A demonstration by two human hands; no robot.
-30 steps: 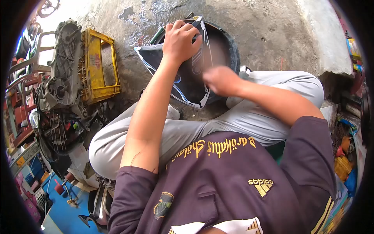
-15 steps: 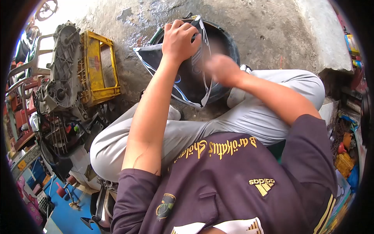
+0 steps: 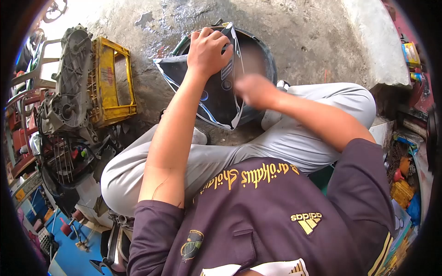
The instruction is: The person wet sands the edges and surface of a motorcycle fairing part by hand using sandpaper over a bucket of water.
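Observation:
A dark, pointed panel (image 3: 214, 99) with white and blue edging, which looks like a motorcycle body panel, stands tilted in a round black basin (image 3: 271, 57). My left hand (image 3: 209, 51) is wrapped over its upper part, fingers curled at the far side. Close to the panel's right edge, over the basin, is my right hand (image 3: 258, 91), smeared by motion. Its fingers look curled, but I cannot make out whether it holds anything or touches the panel. Most of the basin's inside is hidden by the panel and the blur.
Wet concrete floor (image 3: 161, 23) lies beyond the basin. On the left are a yellow crate (image 3: 108, 83) and a grey engine casing (image 3: 76, 78). My crossed legs (image 3: 322, 99) border the basin's near side. Several clutter items and a yellow bottle (image 3: 410, 53) line the right.
The view has shifted slightly. My right hand has moved a little nearer to my body along the panel's edge, blurred in both frames. My left hand keeps its hold.

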